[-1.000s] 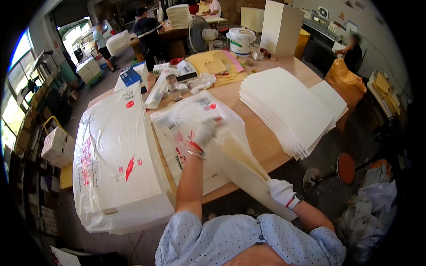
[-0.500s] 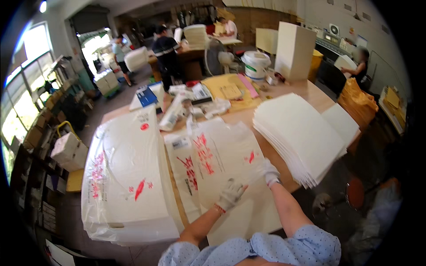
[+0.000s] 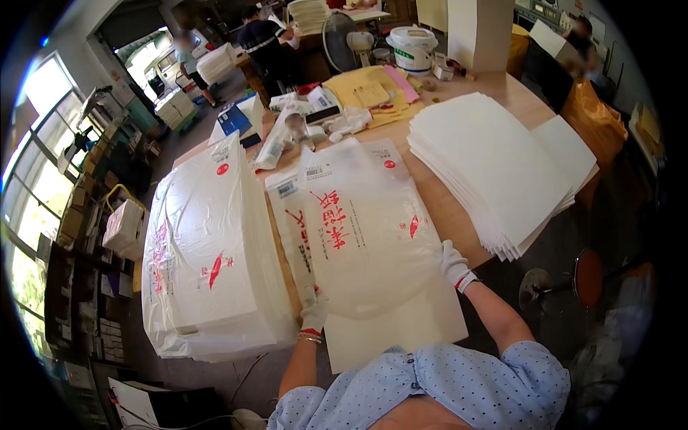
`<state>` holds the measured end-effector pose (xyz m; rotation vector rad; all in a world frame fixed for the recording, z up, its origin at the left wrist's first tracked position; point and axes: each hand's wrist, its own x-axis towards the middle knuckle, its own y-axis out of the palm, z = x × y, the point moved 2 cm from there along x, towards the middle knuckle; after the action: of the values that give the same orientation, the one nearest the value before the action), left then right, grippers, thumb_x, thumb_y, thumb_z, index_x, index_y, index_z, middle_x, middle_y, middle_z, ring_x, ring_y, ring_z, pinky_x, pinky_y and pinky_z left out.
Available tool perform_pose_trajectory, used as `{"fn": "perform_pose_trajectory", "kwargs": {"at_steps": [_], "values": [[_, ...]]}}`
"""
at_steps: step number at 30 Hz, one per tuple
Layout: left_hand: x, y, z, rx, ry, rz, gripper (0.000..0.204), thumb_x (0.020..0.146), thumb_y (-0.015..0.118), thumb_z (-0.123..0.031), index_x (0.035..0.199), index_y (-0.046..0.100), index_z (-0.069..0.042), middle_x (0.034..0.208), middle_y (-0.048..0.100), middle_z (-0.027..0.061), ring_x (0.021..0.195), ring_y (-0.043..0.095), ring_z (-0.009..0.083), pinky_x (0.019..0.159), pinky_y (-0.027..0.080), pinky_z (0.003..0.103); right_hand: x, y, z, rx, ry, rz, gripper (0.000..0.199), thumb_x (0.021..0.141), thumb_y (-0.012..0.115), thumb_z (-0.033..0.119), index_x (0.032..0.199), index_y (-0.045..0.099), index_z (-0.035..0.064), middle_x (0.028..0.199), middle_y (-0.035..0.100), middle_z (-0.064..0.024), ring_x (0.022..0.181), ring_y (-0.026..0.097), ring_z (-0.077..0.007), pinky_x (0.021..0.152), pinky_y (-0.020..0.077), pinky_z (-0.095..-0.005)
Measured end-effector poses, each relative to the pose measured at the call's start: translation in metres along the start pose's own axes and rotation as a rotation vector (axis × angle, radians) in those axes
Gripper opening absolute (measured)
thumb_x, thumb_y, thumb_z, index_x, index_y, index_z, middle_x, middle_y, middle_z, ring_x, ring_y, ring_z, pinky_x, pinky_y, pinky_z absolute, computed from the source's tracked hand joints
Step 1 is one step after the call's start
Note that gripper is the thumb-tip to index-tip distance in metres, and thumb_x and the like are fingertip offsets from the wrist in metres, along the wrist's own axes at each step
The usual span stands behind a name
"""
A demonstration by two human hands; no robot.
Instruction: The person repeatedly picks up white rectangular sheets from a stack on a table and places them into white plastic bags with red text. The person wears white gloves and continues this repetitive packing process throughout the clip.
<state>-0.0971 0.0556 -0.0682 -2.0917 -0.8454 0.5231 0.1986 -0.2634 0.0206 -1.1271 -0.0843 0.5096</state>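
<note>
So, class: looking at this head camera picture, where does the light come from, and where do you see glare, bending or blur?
Head view: daylight enters through the windows at left, which are washed out; the plastic-wrapped stack and the clear printed bag between the gloved left hand and right hand show soft sheen; the table edge bows with fisheye distortion; corners are black; distant people look blurred.

Beyond the hands a tall heap of bagged sheets (image 3: 208, 265) is lying to the left, a fanned stack of white sheets (image 3: 494, 168) is sitting to the right, and further off a white bucket (image 3: 411, 49) and yellow envelopes (image 3: 369, 93) are resting.
</note>
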Motion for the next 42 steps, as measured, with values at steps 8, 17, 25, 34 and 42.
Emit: {"fn": "perform_pose_trajectory", "kwargs": {"at_steps": [8, 17, 25, 34, 42], "values": [[-0.142, -0.091, -0.121, -0.082, -0.346, 0.285, 0.024, 0.089, 0.048, -0.021, 0.106, 0.052, -0.005, 0.103, 0.056, 0.0226, 0.095, 0.058, 0.0316, 0.076, 0.046, 0.037, -0.107, -0.028, -0.048, 0.246, -0.306, -0.133, 0.016, 0.082, 0.054, 0.018, 0.077, 0.05, 0.0034, 0.073, 0.054, -0.0201, 0.069, 0.053, -0.0407, 0.059, 0.041, -0.0462], [-0.192, -0.024, -0.091, -0.297, -0.032, 0.054, 0.02, 0.088, 0.047, -0.014, 0.098, 0.051, 0.002, 0.098, 0.056, 0.0226, 0.09, 0.055, 0.0353, 0.076, 0.043, 0.04, -0.148, -0.011, -0.083, 0.149, -0.153, -0.309, 0.023, 0.08, 0.059, 0.02, 0.064, 0.05, 0.0059, 0.064, 0.052, -0.0168, 0.057, 0.051, -0.0364, 0.051, 0.041, -0.0423], [-0.153, -0.08, -0.156, -0.384, 0.331, -0.009, 0.004, 0.076, 0.047, 0.001, 0.079, 0.047, -0.001, 0.069, 0.048, 0.012, 0.064, 0.051, 0.0248, 0.06, 0.042, 0.033, -0.152, 0.006, -0.136, 1.329, 0.411, -0.125, 0.018, 0.084, 0.063, 0.025, 0.091, 0.06, 0.0092, 0.082, 0.061, -0.0024, 0.072, 0.058, -0.0158, 0.064, 0.0491, -0.0316], [-0.126, -0.27, -0.158, -0.653, 0.627, -0.926, 0.021, 0.092, 0.047, -0.025, 0.084, 0.047, -0.005, 0.08, 0.05, 0.0056, 0.068, 0.049, 0.0174, 0.059, 0.044, 0.03, -0.106, -0.004, 0.128, 1.722, -0.086, 0.445, 0.036, 0.088, 0.059, 0.016, 0.118, 0.051, -0.0008, 0.103, 0.06, -0.0057, 0.09, 0.058, -0.0134, 0.077, 0.0499, -0.0286], [-0.097, -0.444, 0.031, -0.788, 0.268, -1.179, 0.018, 0.088, 0.043, -0.011, 0.1, 0.048, 0.0, 0.103, 0.052, 0.0131, 0.093, 0.054, 0.0226, 0.083, 0.047, 0.034, -0.16, 0.02, 0.349, 1.094, -0.464, 1.062, 0.034, 0.09, 0.057, 0.029, 0.109, 0.054, 0.0011, 0.081, 0.061, -0.0073, 0.062, 0.059, -0.0126, 0.059, 0.0508, -0.0274]]}}
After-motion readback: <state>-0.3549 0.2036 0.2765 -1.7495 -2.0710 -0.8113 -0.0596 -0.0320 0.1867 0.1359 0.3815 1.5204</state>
